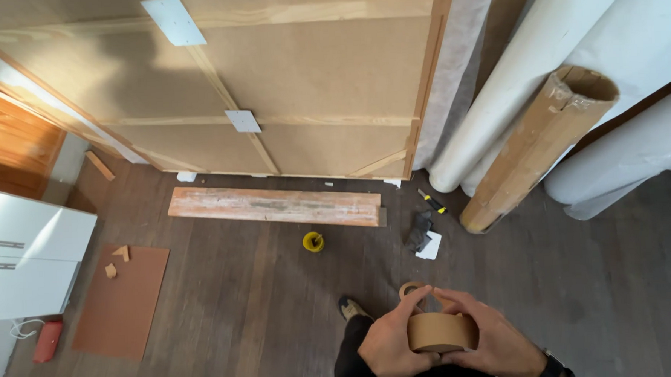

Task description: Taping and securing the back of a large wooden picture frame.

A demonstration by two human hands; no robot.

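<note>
Dark wooden floor (265,305) fills the workshop view. Left hand (391,348) and right hand (493,340) both clasp a brown tape roll (440,332), fingertips picking at its top. At 12 o'clock lies a plank (276,206); at 11, a small yellow cup (313,241). Judging by the pinch, the tape's end could tear or restick.

The roll of tape (441,332) between the hands looked like matt brown paper. The floor (280,304) was dark wood with a visible grain. At twelve o'clock, the plank (274,206) was rough wood with worn, pale stains. The large panel (300,77) behind it was smooth, matt fibreboard with pale wooden battens. At two o'clock, the tube (537,146) was rough brown cardboard.
</note>
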